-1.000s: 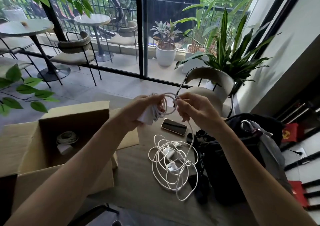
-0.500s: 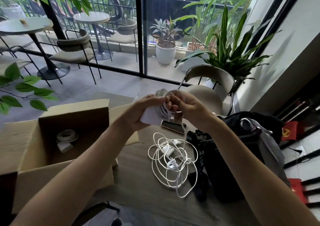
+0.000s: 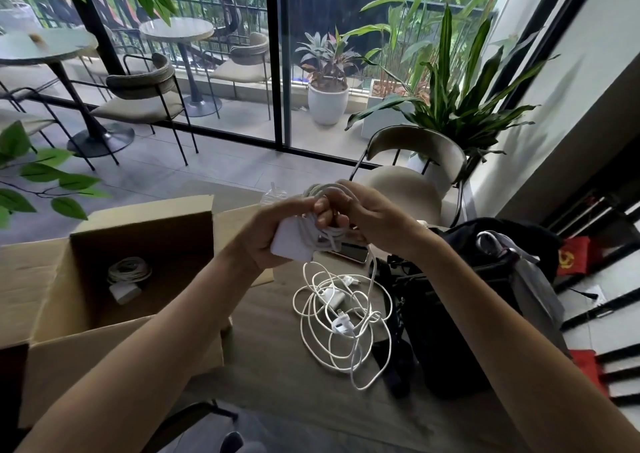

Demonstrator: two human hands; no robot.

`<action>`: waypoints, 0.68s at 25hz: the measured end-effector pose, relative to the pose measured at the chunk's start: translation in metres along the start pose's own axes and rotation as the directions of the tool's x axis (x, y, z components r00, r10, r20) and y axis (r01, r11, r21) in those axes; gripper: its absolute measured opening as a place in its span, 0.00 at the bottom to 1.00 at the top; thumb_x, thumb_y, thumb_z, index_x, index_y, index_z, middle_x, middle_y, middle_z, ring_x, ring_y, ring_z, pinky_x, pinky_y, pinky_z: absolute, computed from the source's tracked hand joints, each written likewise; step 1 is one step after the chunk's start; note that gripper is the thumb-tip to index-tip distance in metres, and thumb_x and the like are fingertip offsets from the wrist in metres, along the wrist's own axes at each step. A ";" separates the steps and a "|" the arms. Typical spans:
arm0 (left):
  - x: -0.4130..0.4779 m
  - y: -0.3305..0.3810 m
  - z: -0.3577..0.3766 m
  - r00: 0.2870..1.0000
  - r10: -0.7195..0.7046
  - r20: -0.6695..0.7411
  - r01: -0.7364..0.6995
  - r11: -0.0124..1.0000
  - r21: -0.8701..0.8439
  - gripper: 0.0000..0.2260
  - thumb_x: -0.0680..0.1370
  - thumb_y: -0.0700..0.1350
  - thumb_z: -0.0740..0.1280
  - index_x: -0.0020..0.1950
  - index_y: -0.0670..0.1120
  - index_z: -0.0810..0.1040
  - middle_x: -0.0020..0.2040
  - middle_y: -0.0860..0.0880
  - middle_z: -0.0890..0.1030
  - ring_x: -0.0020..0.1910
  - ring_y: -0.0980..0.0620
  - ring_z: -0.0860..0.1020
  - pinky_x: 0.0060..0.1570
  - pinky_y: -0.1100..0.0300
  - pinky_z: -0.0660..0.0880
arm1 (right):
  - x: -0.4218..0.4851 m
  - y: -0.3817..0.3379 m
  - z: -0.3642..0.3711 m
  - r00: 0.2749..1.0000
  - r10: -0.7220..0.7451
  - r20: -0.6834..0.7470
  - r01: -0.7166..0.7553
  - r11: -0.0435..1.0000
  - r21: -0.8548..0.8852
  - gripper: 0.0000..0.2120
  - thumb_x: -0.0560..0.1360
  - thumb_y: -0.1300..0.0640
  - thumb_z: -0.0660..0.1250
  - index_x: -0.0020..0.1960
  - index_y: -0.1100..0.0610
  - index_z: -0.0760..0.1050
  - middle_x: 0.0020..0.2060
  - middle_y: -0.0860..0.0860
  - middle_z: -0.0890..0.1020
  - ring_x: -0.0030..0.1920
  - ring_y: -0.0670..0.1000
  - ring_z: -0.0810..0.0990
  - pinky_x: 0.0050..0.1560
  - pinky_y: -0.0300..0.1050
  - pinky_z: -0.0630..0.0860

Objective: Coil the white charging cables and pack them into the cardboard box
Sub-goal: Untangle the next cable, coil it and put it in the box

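Above the table, the left hand (image 3: 273, 234) grasps a smooth, white, rectangular plastic charger block (image 3: 289, 246), with thumb and fingers curled round it. Tight round loops of thin white charging cable (image 3: 320, 236) are bunched against the block. The right hand (image 3: 370, 217) is clenched on those loops, its fingers hooked over the bundle.

1 strand drops from the bundle to a loose tangle of white cable (image 3: 346, 345), which lies in wide, uneven rings on the grey-brown wood-grain table (image 3: 277, 386). Within the tangle sit 2 small white plastic pieces: a blocky adapter (image 3: 330, 296) and a pronged plug (image 3: 341, 326).

To the left stands the open brown corrugated cardboard box (image 3: 86, 341), matte and creased, with its flaps spread outward. On its floor rests 1 neat round coil of white cable (image 3: 130, 269), touching a square white adapter (image 3: 124, 291).

Just below the hands a flat, glossy phone (image 3: 353, 253) lies on the table, partly hidden by them. Right of the tangle slumps a black fabric bag (image 3: 450, 314) with dangling straps and pale grey cloth draped over its top. Beyond the table stands a chair (image 3: 408, 189) with a curved back, a rounded beige padded seat and thin black metal legs.
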State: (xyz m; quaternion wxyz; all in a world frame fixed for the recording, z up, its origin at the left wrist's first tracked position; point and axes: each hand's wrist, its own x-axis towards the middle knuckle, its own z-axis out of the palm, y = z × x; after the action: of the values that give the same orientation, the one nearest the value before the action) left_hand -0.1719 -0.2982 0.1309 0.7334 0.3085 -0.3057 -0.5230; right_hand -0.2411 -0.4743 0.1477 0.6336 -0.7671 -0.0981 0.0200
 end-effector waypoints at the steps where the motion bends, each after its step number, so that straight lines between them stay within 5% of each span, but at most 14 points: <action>1: -0.001 0.001 0.000 1.000 -0.003 0.004 0.003 0.999 0.036 0.07 0.75 0.48 0.72 0.46 0.45 0.82 0.40 0.49 0.82 0.51 0.51 0.82 0.55 0.55 0.76 | -0.001 0.002 -0.005 0.998 0.002 0.060 -0.005 0.998 0.064 0.19 0.82 0.57 0.59 0.60 0.74 0.70 0.40 0.59 0.78 0.33 0.44 0.75 0.32 0.34 0.71; 4: -0.003 0.002 0.005 0.998 -0.008 0.067 0.001 0.995 0.104 0.12 0.75 0.50 0.71 0.51 0.43 0.83 0.40 0.46 0.81 0.46 0.49 0.82 0.51 0.54 0.78 | -0.007 0.009 -0.021 0.979 0.052 0.198 -0.110 0.948 0.298 0.24 0.71 0.48 0.75 0.56 0.67 0.77 0.39 0.61 0.73 0.31 0.48 0.68 0.28 0.34 0.67; 7: -0.002 0.001 0.015 0.989 -0.042 0.139 0.016 0.984 0.178 0.10 0.74 0.51 0.72 0.45 0.45 0.82 0.40 0.43 0.76 0.44 0.45 0.78 0.53 0.47 0.74 | -0.009 0.018 -0.022 0.997 0.024 0.068 -0.051 0.902 0.429 0.14 0.68 0.48 0.78 0.45 0.57 0.82 0.39 0.59 0.72 0.34 0.52 0.68 0.32 0.38 0.70; 11: 0.012 0.005 0.019 0.995 0.094 0.016 -0.091 0.987 -0.135 0.09 0.74 0.46 0.72 0.46 0.41 0.77 0.42 0.45 0.78 0.47 0.48 0.81 0.54 0.38 0.78 | 0.000 0.025 -0.001 0.983 0.089 -0.159 -0.061 0.983 0.171 0.11 0.83 0.64 0.57 0.49 0.65 0.78 0.37 0.61 0.76 0.31 0.55 0.71 0.31 0.41 0.69; 13: 0.021 0.012 0.011 0.957 0.228 -0.178 -0.209 0.971 0.118 0.06 0.79 0.44 0.65 0.49 0.41 0.76 0.46 0.44 0.83 0.51 0.48 0.82 0.58 0.39 0.77 | -0.002 0.025 0.008 0.971 0.190 -0.144 -0.210 0.968 -0.140 0.11 0.84 0.63 0.56 0.49 0.61 0.76 0.34 0.56 0.79 0.30 0.56 0.74 0.32 0.42 0.71; 14: 0.024 0.016 0.004 0.913 0.315 -0.261 -0.189 0.890 0.414 0.07 0.82 0.43 0.62 0.50 0.40 0.75 0.48 0.41 0.83 0.52 0.46 0.82 0.57 0.40 0.78 | -0.005 0.024 0.010 0.968 0.233 -0.093 -0.251 0.906 -0.340 0.09 0.84 0.60 0.58 0.49 0.57 0.76 0.33 0.53 0.80 0.29 0.52 0.78 0.32 0.42 0.73; 15: 0.025 0.019 -0.005 0.875 0.407 -0.263 -0.089 0.667 0.739 0.08 0.83 0.43 0.60 0.50 0.40 0.76 0.49 0.38 0.83 0.51 0.43 0.82 0.55 0.41 0.80 | -0.009 0.023 0.009 0.964 0.259 -0.055 -0.250 0.824 -0.509 0.06 0.82 0.57 0.61 0.49 0.53 0.76 0.34 0.50 0.82 0.28 0.47 0.80 0.32 0.40 0.75; 17: 0.025 0.019 -0.017 0.901 0.416 -0.125 0.143 -0.011 0.990 0.12 0.83 0.46 0.63 0.48 0.39 0.80 0.43 0.39 0.82 0.42 0.40 0.82 0.44 0.44 0.80 | -0.012 0.015 0.003 0.979 0.201 -0.019 -0.160 0.719 -0.676 0.04 0.80 0.55 0.65 0.48 0.50 0.79 0.34 0.46 0.82 0.29 0.43 0.80 0.33 0.39 0.75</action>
State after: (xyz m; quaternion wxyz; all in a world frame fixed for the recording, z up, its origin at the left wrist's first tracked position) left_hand -0.1407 -0.3150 0.1384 0.3912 0.7972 -0.4598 -0.0020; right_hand -0.2515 -0.4764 0.1312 0.3047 -0.9493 -0.0411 0.0663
